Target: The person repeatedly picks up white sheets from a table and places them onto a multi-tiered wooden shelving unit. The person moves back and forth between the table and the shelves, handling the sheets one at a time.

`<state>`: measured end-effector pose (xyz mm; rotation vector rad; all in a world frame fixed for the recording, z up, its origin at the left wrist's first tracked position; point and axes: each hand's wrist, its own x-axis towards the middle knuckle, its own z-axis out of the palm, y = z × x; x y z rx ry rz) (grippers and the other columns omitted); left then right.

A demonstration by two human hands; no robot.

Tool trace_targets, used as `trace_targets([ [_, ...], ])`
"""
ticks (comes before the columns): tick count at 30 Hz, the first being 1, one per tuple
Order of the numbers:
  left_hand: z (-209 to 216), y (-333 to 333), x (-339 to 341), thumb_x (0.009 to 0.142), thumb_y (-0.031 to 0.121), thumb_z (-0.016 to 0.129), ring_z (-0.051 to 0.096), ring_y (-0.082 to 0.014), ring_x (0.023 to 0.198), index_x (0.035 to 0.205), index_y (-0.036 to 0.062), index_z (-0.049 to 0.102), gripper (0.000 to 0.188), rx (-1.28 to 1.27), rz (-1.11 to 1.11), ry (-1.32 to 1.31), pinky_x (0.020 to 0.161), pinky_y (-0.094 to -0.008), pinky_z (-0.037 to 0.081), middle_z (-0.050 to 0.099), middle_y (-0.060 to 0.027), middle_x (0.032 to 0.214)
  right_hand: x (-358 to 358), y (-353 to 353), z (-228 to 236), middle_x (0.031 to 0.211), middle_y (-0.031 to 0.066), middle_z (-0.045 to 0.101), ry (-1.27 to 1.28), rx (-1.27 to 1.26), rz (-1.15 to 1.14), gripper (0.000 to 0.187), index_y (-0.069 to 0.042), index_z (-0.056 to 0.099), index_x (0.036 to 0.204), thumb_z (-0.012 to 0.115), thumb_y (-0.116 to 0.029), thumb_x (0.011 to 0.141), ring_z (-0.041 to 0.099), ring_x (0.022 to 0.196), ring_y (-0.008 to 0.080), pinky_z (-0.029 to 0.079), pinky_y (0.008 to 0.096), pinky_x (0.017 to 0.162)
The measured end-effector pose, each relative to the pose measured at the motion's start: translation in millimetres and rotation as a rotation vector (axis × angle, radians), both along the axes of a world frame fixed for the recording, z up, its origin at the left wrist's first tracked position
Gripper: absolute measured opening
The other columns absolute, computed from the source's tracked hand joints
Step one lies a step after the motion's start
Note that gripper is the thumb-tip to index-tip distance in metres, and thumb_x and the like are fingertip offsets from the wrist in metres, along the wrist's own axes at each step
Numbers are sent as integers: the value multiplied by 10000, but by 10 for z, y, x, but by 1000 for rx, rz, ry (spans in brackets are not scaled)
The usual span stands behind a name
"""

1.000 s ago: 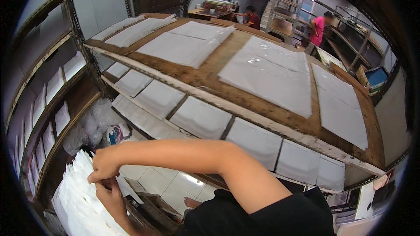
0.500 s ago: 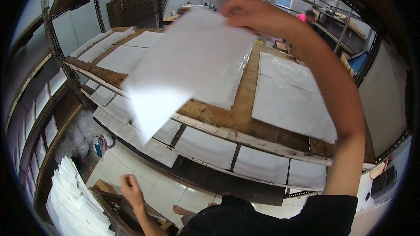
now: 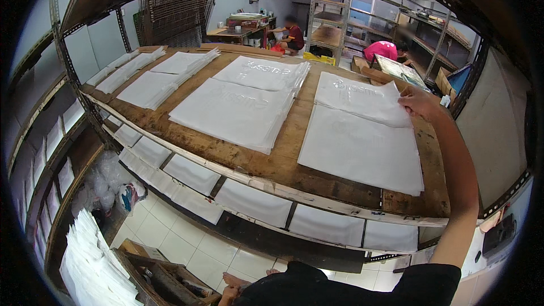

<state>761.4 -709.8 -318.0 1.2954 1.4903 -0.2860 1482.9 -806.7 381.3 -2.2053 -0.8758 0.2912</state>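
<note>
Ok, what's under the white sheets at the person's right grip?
The brown wooden board shows around the white sheets, whose offset edges suggest several layers. The wood directly beneath, and most of the lower sheets, are covered.

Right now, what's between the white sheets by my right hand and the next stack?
In the head view, a strip of brown board separates those white sheets from the next stack.

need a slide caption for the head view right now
The right hand touches the edge of the rightmost white sheets laid on a stained wooden shelf.
</note>
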Motion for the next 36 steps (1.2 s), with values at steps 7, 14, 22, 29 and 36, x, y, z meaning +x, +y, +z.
trace_targets([
  [7, 368, 227, 160, 887, 309, 653, 603, -177, 542, 908, -16, 614, 327, 56, 296, -195, 480, -310, 470, 632, -96, 688, -162, -120, 90, 636, 40, 546, -81, -61, -35, 248, 36, 527, 1000, 633, -82, 810, 481, 471, 97, 369, 267, 405],
  [14, 331, 348, 255, 899, 211, 639, 581, -177, 531, 849, -2, 577, 228, 94, 352, -290, 490, -314, 478, 594, -90, 660, -74, -186, 68, 671, 45, 563, -212, -215, -107, 301, 23, 523, 1032, 658, -108, 796, 540, 514, 108, 405, 273, 421],
  [22, 150, 235, 220, 895, 187, 637, 648, -202, 653, 1068, -66, 571, 314, -29, 332, -233, 543, -330, 526, 657, -144, 790, -192, -133, 119, 815, 150, 629, -592, -342, -25, 316, 6, 571, 1013, 677, -202, 799, 635, 742, 242, 491, 365, 639],
  [29, -101, 290, 111, 888, 246, 641, 665, -205, 640, 1043, -63, 612, 347, 21, 276, -240, 528, -328, 525, 674, -151, 784, -839, 347, 620, 873, 165, 622, -796, -262, 85, 311, -18, 594, 969, 652, -310, 877, 604, 878, 299, 470, 418, 781],
  [36, 46, 586, 23, 863, 298, 645, 667, -235, 621, 859, -41, 615, 340, 252, 303, -277, 576, -364, 532, 669, -168, 734, -2665, 1771, 976, 915, 236, 658, -832, -204, 586, 287, -32, 589, 1080, 614, -258, 906, 652, 866, 392, 499, 487, 803],
])
